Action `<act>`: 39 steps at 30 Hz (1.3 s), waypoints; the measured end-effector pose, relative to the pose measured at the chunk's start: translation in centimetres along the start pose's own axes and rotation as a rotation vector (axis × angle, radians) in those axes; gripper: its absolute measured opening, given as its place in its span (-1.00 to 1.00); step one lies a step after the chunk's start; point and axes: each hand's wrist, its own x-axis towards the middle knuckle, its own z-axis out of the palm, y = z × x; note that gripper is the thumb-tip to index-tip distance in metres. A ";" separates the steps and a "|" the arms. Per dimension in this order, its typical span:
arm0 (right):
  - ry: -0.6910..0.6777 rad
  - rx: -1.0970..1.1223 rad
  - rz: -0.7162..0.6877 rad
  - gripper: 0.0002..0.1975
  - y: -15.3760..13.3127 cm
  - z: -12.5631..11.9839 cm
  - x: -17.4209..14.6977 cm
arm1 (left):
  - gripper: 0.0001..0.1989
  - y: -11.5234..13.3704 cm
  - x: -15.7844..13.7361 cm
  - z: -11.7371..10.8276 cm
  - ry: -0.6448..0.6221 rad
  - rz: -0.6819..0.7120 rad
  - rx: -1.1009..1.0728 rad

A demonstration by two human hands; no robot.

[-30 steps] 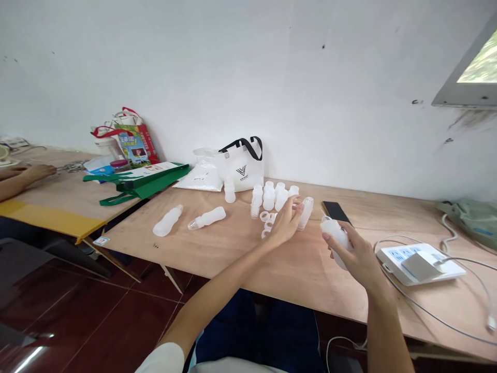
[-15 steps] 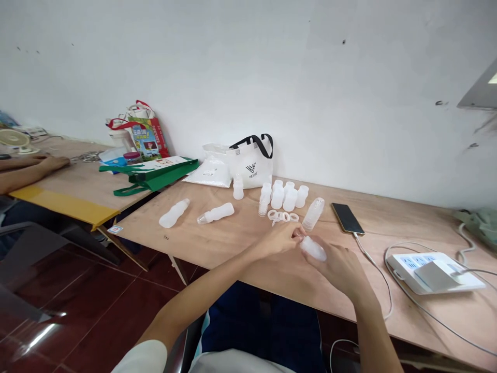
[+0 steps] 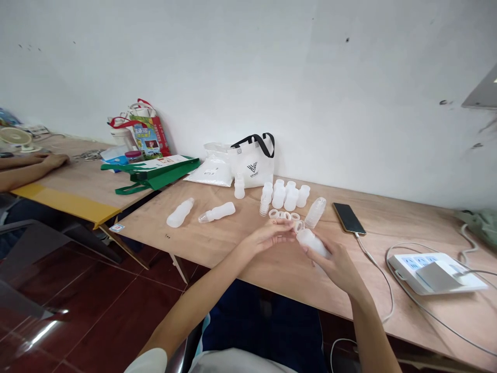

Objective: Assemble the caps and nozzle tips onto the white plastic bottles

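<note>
A frosted white plastic bottle [image 3: 309, 241] is in my right hand [image 3: 336, 264], tilted with its neck towards my left hand. My left hand [image 3: 274, 235] pinches a white plastic ring [image 3: 298, 226] at its fingertips, just off the bottle's mouth. Behind my hands lie several more white rings [image 3: 286, 215]. A nested stack of clear caps [image 3: 315, 212] leans to the right of them, and a smaller clear stack [image 3: 264, 208] stands to the left. Several open frosted bottles [image 3: 278, 196] stand grouped behind the rings.
Two capped bottles lie on the left, one near the edge [image 3: 180, 213] and one further right [image 3: 217, 213]; another capped bottle [image 3: 239, 187] stands behind. A phone [image 3: 348, 218] with a cable and a white device [image 3: 437, 273] are on the right. Another person's hands [image 3: 50, 161] rest at the left table.
The ring now shows at my left fingertips, apart from the bottle. My left fingers have straightened, and the bottle in my right hand has turned so its mouth faces up and left.
</note>
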 end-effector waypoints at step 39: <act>0.053 0.130 0.001 -0.68 1.5 -1.2 -0.1 | -0.86 7.2 5.9 -8.1 0.477 0.573 0.778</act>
